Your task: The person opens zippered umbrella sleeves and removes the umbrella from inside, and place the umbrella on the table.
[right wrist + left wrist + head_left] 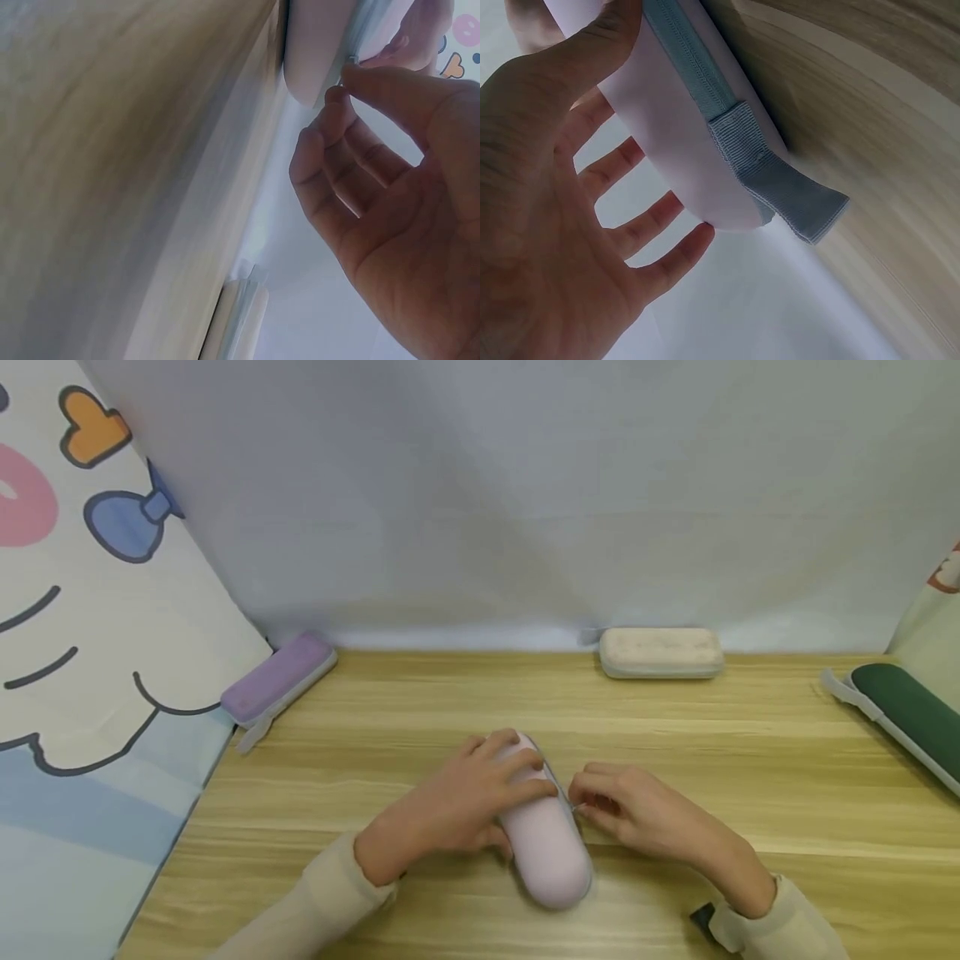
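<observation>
Pink case [551, 856] under spread left hand [468, 793]

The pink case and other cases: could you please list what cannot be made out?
Head view: pink case, far part partly covered by left hand.
Head view: green case, one end cut off by right edge.
Right wrist view: zip pull, mostly hidden by right hand.

Head view forward-down, close wrist views, pink case [543, 843] shared
</observation>
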Action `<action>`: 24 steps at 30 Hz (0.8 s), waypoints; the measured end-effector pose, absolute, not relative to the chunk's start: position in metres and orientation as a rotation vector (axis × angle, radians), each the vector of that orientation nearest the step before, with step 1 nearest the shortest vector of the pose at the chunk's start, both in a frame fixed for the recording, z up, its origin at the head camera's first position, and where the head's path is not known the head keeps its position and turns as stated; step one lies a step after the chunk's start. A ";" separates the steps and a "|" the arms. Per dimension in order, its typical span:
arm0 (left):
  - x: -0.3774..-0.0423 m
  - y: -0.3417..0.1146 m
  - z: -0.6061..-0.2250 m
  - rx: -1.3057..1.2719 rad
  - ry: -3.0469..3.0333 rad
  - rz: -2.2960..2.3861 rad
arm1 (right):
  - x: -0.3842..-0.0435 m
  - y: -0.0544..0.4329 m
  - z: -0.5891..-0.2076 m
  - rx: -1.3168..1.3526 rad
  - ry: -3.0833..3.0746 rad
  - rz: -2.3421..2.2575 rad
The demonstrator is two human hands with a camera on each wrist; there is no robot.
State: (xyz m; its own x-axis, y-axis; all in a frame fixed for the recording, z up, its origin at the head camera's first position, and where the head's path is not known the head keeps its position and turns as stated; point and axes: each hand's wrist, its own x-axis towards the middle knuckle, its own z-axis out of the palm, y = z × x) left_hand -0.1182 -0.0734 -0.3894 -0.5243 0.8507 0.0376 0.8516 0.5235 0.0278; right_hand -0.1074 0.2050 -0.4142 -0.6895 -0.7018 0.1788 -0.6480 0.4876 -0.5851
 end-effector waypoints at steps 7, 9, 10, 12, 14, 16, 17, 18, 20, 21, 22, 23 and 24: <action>-0.125 -0.079 -0.393 -1.478 -2.739 -0.088 | -0.107 0.206 -0.414 -1.212 2.633 -0.981; -0.126 -0.080 -0.394 -1.465 -2.739 -0.104 | -0.107 0.206 -0.414 -1.222 2.629 -0.983; -0.126 -0.081 -0.395 -1.460 -2.738 -0.108 | -0.107 0.206 -0.414 -1.225 2.631 -0.981; -0.127 -0.081 -0.395 -1.455 -2.732 -0.107 | -0.107 0.207 -0.414 -1.233 2.622 -0.984; -0.127 -0.081 -0.395 -1.456 -2.726 -0.100 | -0.106 0.208 -0.413 -1.238 2.607 -0.984; -0.127 -0.082 -0.395 -1.450 -2.726 -0.087 | -0.106 0.208 -0.412 -1.232 2.591 -0.979; -0.127 -0.082 -0.395 -1.446 -2.727 -0.084 | -0.105 0.208 -0.412 -1.229 2.582 -0.977; -0.127 -0.082 -0.395 -1.441 -2.728 -0.078 | -0.105 0.208 -0.411 -1.224 2.576 -0.973; -0.127 -0.081 -0.395 -1.434 -2.729 -0.069 | -0.105 0.209 -0.410 -1.219 2.569 -0.969; -0.128 -0.081 -0.395 -1.432 -2.731 -0.066 | -0.104 0.209 -0.410 -1.216 2.565 -0.968; -0.128 -0.081 -0.395 -1.433 -2.730 -0.063 | -0.104 0.210 -0.409 -1.214 2.560 -0.968; -0.128 -0.080 -0.395 -1.433 -2.732 -0.063 | -0.103 0.210 -0.409 -1.211 2.556 -0.969; -0.127 -0.079 -0.395 -1.435 -2.734 -0.062 | -0.102 0.211 -0.409 -1.207 2.551 -0.970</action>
